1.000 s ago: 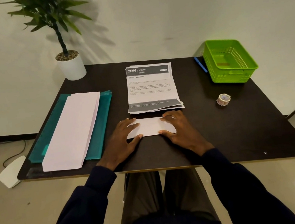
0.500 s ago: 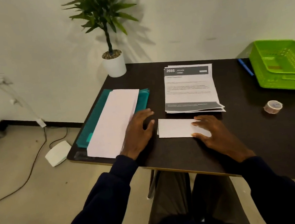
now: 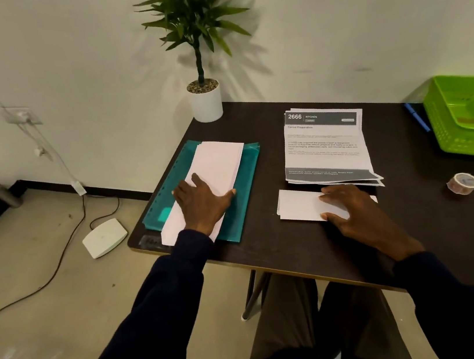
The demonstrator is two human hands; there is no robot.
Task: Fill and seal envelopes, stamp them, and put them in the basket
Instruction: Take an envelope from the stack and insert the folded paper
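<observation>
Envelopes (image 3: 219, 163) under L grip (image 3: 202, 204); prob. touching

Dark table (image 3: 285, 248): teal folder (image 3: 245, 184), printed sheets (image 3: 325, 145), folded paper (image 3: 297, 206), basket (image 3: 466, 129), tape roll (image 3: 462, 182), pen (image 3: 417, 120), plant pot (image 3: 206, 104).

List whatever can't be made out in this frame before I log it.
Head view only:
green basket: right side cut off by the frame edge; the reddish patch inside is too small to identify.
printed sheets: body text too small to read.
folded paper: right end covered by the right hand.
envelope stack: near part under the left hand; count unclear.
sticker roll: pattern blurred.
</observation>
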